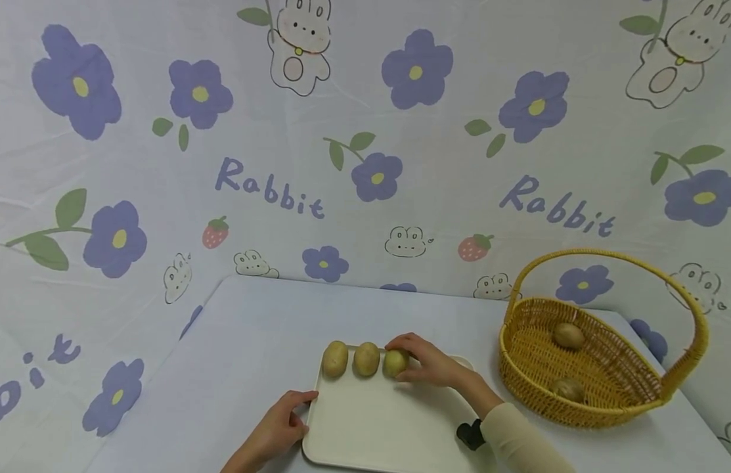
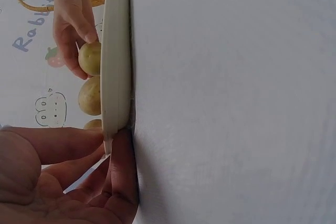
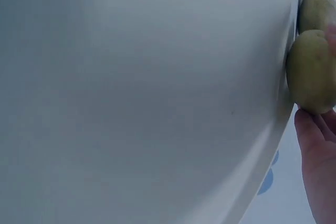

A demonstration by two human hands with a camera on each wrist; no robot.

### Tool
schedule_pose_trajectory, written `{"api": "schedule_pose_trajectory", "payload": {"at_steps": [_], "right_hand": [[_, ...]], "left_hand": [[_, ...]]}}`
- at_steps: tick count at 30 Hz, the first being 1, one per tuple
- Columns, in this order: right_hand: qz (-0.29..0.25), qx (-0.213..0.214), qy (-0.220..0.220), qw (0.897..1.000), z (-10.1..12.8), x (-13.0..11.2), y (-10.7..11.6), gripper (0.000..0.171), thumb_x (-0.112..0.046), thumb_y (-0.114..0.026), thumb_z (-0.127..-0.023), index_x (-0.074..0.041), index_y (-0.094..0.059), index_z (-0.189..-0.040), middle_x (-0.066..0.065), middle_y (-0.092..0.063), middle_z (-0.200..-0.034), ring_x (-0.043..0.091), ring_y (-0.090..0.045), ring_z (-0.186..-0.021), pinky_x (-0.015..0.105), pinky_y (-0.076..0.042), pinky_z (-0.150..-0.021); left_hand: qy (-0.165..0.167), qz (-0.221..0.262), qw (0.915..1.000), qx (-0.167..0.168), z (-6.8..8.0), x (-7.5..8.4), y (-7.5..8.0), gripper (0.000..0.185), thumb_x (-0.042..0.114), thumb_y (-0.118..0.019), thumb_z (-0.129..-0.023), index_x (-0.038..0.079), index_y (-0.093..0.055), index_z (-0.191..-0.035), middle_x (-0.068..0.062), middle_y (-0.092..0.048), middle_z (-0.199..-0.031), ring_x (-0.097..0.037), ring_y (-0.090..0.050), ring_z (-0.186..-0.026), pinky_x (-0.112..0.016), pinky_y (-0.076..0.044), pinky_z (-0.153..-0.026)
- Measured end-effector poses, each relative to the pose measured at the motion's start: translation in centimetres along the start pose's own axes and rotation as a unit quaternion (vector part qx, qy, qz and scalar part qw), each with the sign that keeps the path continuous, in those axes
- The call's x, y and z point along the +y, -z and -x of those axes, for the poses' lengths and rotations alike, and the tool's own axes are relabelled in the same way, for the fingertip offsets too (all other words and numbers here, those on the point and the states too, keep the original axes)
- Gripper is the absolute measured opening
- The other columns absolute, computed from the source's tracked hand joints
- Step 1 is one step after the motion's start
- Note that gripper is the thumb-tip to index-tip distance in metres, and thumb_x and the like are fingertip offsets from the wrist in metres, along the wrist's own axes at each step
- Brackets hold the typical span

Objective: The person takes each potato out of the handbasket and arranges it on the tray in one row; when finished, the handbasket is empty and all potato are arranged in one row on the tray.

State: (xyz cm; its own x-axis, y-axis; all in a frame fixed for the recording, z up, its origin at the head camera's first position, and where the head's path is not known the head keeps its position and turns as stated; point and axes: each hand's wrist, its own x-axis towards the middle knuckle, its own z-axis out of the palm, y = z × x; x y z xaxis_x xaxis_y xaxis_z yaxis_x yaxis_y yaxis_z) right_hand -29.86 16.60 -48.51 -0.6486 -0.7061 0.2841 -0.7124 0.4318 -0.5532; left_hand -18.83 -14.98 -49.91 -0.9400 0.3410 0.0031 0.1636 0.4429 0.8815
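Note:
A cream-white tray (image 1: 371,427) lies on the table in front of me. Along its far edge, three potatoes form a row: one at the left corner (image 1: 335,360), a middle one (image 1: 366,360), and a third potato (image 1: 395,363) held by my right hand (image 1: 431,365). The right thumb and fingers are around that third potato, which rests on the tray in the left wrist view. My left hand (image 1: 276,427) pinches the tray's left rim, thumb above and fingers beneath, as the left wrist view shows. In the right wrist view, part of the right hand (image 3: 320,156) touches the held potato (image 3: 311,72).
A yellow wicker basket (image 1: 513,371) with a tall arched handle stands right of the tray. Inside it lie two potatoes, one farther back (image 1: 569,336) and one nearer (image 1: 569,389). A patterned cloth (image 1: 353,118) hangs behind the white-covered table (image 1: 223,355).

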Motion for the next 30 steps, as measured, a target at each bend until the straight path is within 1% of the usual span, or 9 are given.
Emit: {"api": "schedule_pose_trajectory", "payload": {"at_steps": [4, 7, 9, 12, 15, 17, 22, 27, 30], "right_hand": [[-0.041, 0.023, -0.015, 0.999, -0.1, 0.3, -0.4, 0.043, -0.015, -0.067, -0.073, -0.003, -0.050, -0.110, 0.012, -0.048, -0.111, 0.023, -0.044, -0.103, 0.041, -0.039, -0.086], [-0.092, 0.022, -0.031, 0.995, -0.1, 0.6, -0.8, 0.043, -0.014, -0.066, -0.074, -0.001, -0.046, -0.111, 0.013, -0.045, -0.112, 0.024, -0.042, -0.105, 0.043, -0.038, -0.088], [-0.104, 0.018, -0.037, 0.994, 0.0, 0.7, -0.9, 0.047, -0.015, -0.065, -0.075, -0.001, -0.043, -0.114, 0.014, -0.043, -0.115, 0.024, -0.041, -0.108, 0.042, -0.035, -0.091], [-0.084, 0.023, -0.028, 0.996, 0.0, 0.6, -0.9, 0.053, -0.016, -0.066, -0.074, 0.002, -0.041, -0.117, 0.015, -0.044, -0.117, 0.026, -0.040, -0.110, 0.042, -0.032, -0.092], [-0.039, 0.034, -0.014, 0.999, 0.1, 0.4, -0.7, 0.054, -0.016, -0.067, -0.073, 0.003, -0.043, -0.117, 0.016, -0.047, -0.116, 0.028, -0.043, -0.106, 0.043, -0.035, -0.088], [-0.027, 0.034, -0.018, 0.999, 0.3, 0.2, -0.6, 0.052, -0.015, -0.067, -0.073, 0.002, -0.045, -0.116, 0.015, -0.048, -0.114, 0.027, -0.045, -0.103, 0.042, -0.037, -0.085], [-0.042, 0.027, -0.041, 0.998, 0.6, -0.5, -0.3, 0.050, -0.009, -0.066, -0.074, 0.003, -0.043, -0.117, 0.016, -0.047, -0.114, 0.026, -0.046, -0.100, 0.039, -0.041, -0.084], [-0.092, 0.037, -0.018, 0.995, 0.4, -1.9, -0.1, 0.048, 0.001, -0.064, -0.072, 0.009, -0.042, -0.114, 0.025, -0.044, -0.113, 0.037, -0.045, -0.099, 0.046, -0.040, -0.082], [-0.078, 0.041, -0.016, 0.996, 0.3, -2.0, -0.2, 0.048, 0.000, -0.065, -0.072, 0.009, -0.043, -0.114, 0.024, -0.045, -0.113, 0.037, -0.044, -0.101, 0.046, -0.039, -0.084]], "left_hand": [[0.003, 0.004, 1.0000, 0.002, 0.0, 0.1, 0.1, 0.054, -0.005, -0.058, -0.070, 0.003, -0.046, -0.122, -0.016, -0.045, -0.113, -0.009, -0.044, -0.061, -0.020, -0.038, -0.050], [0.006, 0.006, 1.0000, 0.002, 0.0, 0.1, 0.1, 0.054, -0.005, -0.057, -0.070, 0.003, -0.046, -0.122, -0.016, -0.045, -0.113, -0.009, -0.044, -0.062, -0.020, -0.039, -0.050], [0.007, 0.004, 1.0000, 0.002, 0.0, 0.1, 0.1, 0.054, -0.005, -0.057, -0.070, 0.003, -0.046, -0.122, -0.016, -0.045, -0.113, -0.009, -0.044, -0.062, -0.020, -0.038, -0.050], [0.009, 0.003, 1.0000, 0.002, 0.0, 0.0, 0.0, 0.054, -0.005, -0.058, -0.070, 0.003, -0.046, -0.122, -0.015, -0.045, -0.113, -0.009, -0.044, -0.061, -0.020, -0.038, -0.050], [0.009, 0.010, 0.9999, 0.000, 0.0, 0.0, -0.1, 0.054, -0.004, -0.058, -0.071, 0.003, -0.045, -0.123, -0.015, -0.045, -0.113, -0.010, -0.043, -0.061, -0.020, -0.038, -0.050], [0.009, 0.015, 0.9999, -0.001, 0.0, 0.0, -0.1, 0.054, -0.004, -0.058, -0.071, 0.002, -0.045, -0.123, -0.015, -0.045, -0.113, -0.010, -0.043, -0.062, -0.020, -0.038, -0.050], [0.009, 0.011, 0.9999, 0.001, 0.1, 0.0, 0.0, 0.054, -0.004, -0.058, -0.071, 0.003, -0.045, -0.123, -0.015, -0.044, -0.113, -0.010, -0.044, -0.062, -0.020, -0.038, -0.050], [0.005, 0.006, 1.0000, 0.003, 0.2, 0.0, 0.1, 0.054, -0.005, -0.057, -0.071, 0.004, -0.045, -0.123, -0.015, -0.044, -0.113, -0.009, -0.044, -0.062, -0.020, -0.038, -0.050], [0.004, 0.010, 0.9999, 0.003, 0.2, 0.1, 0.0, 0.054, -0.005, -0.057, -0.071, 0.003, -0.046, -0.123, -0.016, -0.044, -0.113, -0.009, -0.044, -0.062, -0.020, -0.038, -0.050]]}}
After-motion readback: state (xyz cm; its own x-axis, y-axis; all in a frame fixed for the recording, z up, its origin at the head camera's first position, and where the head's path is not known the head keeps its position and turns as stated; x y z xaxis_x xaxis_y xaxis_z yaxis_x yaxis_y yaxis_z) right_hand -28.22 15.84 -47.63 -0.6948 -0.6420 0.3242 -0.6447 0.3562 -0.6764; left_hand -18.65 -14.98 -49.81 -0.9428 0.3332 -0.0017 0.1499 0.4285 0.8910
